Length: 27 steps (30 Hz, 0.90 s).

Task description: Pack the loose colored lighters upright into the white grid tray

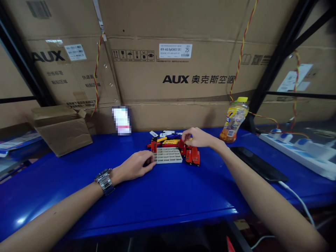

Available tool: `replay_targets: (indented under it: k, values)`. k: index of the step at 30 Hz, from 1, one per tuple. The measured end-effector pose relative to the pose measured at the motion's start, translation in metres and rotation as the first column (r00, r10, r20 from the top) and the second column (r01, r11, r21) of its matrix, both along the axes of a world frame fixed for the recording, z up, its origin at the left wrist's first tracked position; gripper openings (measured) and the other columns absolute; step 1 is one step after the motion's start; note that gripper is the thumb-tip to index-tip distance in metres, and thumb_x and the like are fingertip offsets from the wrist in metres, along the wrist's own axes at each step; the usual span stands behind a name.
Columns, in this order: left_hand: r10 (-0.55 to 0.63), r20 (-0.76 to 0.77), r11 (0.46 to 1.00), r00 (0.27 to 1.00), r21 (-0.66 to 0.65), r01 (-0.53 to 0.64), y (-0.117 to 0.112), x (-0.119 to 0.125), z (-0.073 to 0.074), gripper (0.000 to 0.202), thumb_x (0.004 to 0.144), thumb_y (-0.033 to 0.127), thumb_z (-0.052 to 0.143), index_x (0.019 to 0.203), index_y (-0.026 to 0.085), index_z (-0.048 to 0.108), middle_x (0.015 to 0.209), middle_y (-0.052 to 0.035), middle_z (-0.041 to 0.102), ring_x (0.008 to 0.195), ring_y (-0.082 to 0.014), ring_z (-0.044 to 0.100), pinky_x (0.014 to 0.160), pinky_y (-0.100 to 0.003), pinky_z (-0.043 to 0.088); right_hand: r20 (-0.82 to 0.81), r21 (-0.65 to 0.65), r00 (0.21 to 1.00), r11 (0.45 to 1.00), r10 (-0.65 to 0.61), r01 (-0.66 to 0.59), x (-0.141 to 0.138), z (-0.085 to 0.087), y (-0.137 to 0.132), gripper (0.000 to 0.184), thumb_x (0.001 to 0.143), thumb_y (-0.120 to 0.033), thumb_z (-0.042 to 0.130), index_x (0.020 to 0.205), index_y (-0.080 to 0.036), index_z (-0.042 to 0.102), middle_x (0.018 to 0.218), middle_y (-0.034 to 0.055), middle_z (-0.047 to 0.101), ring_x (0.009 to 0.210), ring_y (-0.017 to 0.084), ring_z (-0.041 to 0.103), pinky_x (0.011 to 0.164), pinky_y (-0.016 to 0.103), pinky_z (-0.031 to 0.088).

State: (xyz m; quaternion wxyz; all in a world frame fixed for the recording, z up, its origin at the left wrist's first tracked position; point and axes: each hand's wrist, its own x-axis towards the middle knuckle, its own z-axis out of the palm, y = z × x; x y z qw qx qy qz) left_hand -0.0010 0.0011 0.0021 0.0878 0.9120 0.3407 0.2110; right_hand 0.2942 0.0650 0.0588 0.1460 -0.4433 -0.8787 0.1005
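Observation:
A white gridded tray (pixel 168 156) with small compartments lies on the blue table. My left hand (pixel 138 163), wearing a metal watch (pixel 105 180), has its fingers curled around the tray's left edge. My right hand (pixel 196 137) reaches over the tray's far right corner, its fingers pinched on a red toy car (pixel 181 144); they partly cover it. Just right of the tray stand more red toy cars (pixel 193 155). Another small red toy car (pixel 153 144) is at the tray's far left corner. Behind the tray lies a pile of yellow, blue and white toy pieces (pixel 169 137).
An opened cardboard box (pixel 61 127) sits at the left. A phone with a lit, blurred screen (pixel 121 120) leans against the large cartons (pixel 183 94) behind. To the right are a yellow-capped bottle (pixel 234 120), a dark phone (pixel 258 163) on a cable and a white power strip (pixel 301 150).

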Motion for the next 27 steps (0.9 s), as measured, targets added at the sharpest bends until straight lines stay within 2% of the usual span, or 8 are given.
replay_targets:
  k: [5, 7, 10, 13, 16, 19, 23, 27]
  values:
    - [0.000, -0.001, 1.000, 1.000, 0.001, 0.000, -0.001, 0.000, 0.001, 0.014, 0.092, 0.028, 0.049, 0.084, 0.017, 0.054, 0.075, -0.0008, 0.057, 0.063, -0.0129, 0.049, 0.058, -0.026, 0.040, 0.022, -0.270, 0.990, 0.954, 0.140, -0.129, 0.023, 0.006, 0.003, 0.041, 0.053, -0.007, 0.052, 0.089, -0.018, 0.068, 0.093, 0.0031, 0.069, 0.085, 0.020, 0.061, 0.070, 0.028, 0.044]
    - [-0.001, -0.003, 1.000, 1.000, -0.002, 0.001, -0.001, 0.000, 0.001, 0.014, 0.092, 0.028, 0.049, 0.084, 0.018, 0.053, 0.076, -0.0007, 0.057, 0.063, -0.0128, 0.049, 0.058, -0.026, 0.040, 0.072, -0.341, 0.983, 0.931, 0.167, -0.133, 0.026, 0.010, 0.000, 0.050, 0.051, -0.006, 0.055, 0.096, -0.022, 0.069, 0.102, 0.0018, 0.069, 0.091, 0.022, 0.061, 0.073, 0.029, 0.044]
    - [0.000, -0.006, 1.000, 1.000, -0.006, 0.000, 0.000, 0.000, 0.001, 0.013, 0.092, 0.028, 0.049, 0.084, 0.018, 0.053, 0.076, -0.0008, 0.057, 0.063, -0.0128, 0.049, 0.058, -0.026, 0.040, 0.213, -0.368, 0.969, 0.929, 0.124, -0.038, 0.024, 0.011, -0.005, 0.048, 0.050, -0.005, 0.058, 0.093, -0.024, 0.071, 0.103, 0.0017, 0.068, 0.093, 0.024, 0.061, 0.074, 0.031, 0.045]
    - [0.005, -0.002, 1.000, 1.000, -0.003, -0.005, 0.001, 0.001, 0.001, 0.013, 0.091, 0.028, 0.049, 0.084, 0.018, 0.053, 0.075, -0.0007, 0.057, 0.062, -0.0127, 0.049, 0.058, -0.026, 0.040, 0.252, -0.308, 0.966, 0.951, 0.065, 0.017, 0.023, 0.008, -0.003, 0.044, 0.052, -0.004, 0.059, 0.089, -0.024, 0.072, 0.101, 0.0027, 0.069, 0.093, 0.025, 0.060, 0.076, 0.033, 0.044]
    - [-0.001, 0.001, 1.000, 1.000, -0.002, 0.001, 0.000, 0.002, 0.002, 0.013, 0.091, 0.027, 0.049, 0.083, 0.017, 0.054, 0.075, -0.0009, 0.057, 0.062, -0.0126, 0.049, 0.058, -0.026, 0.040, 0.154, -0.302, 0.981, 0.951, 0.119, -0.068, 0.028, 0.004, 0.002, 0.035, 0.057, -0.008, 0.063, 0.087, -0.022, 0.073, 0.096, 0.0018, 0.070, 0.091, 0.023, 0.061, 0.080, 0.032, 0.044]
    - [-0.004, 0.002, 1.000, 1.000, 0.001, 0.004, -0.001, 0.002, 0.003, 0.014, 0.091, 0.028, 0.049, 0.084, 0.017, 0.054, 0.075, -0.0011, 0.057, 0.062, -0.0124, 0.049, 0.057, -0.026, 0.040, 0.007, -0.337, 0.980, 0.923, 0.197, -0.183, 0.030, 0.003, 0.003, 0.020, 0.065, -0.020, 0.069, 0.085, -0.019, 0.071, 0.088, 0.0016, 0.071, 0.084, 0.020, 0.062, 0.077, 0.031, 0.045]
    - [0.001, -0.005, 1.000, 1.000, 0.003, -0.001, -0.001, 0.002, 0.003, 0.015, 0.091, 0.029, 0.048, 0.084, 0.017, 0.054, 0.075, -0.0013, 0.057, 0.062, -0.0124, 0.049, 0.057, -0.026, 0.040, -0.220, -0.375, 0.966, 0.903, 0.133, -0.209, 0.018, 0.003, -0.003, 0.023, 0.076, -0.033, 0.066, 0.093, -0.018, 0.067, 0.079, 0.0024, 0.069, 0.072, 0.016, 0.061, 0.067, 0.029, 0.047]
    - [0.001, -0.002, 1.000, 1.000, 0.010, -0.001, -0.001, 0.002, 0.003, 0.015, 0.092, 0.029, 0.049, 0.083, 0.017, 0.053, 0.075, -0.0010, 0.057, 0.061, -0.0124, 0.049, 0.057, -0.026, 0.040, -0.378, -0.237, 0.923, 0.956, 0.072, -0.171, -0.002, -0.001, -0.007, 0.027, 0.083, -0.039, 0.060, 0.098, -0.018, 0.066, 0.078, 0.0026, 0.066, 0.064, 0.013, 0.056, 0.058, 0.026, 0.043]
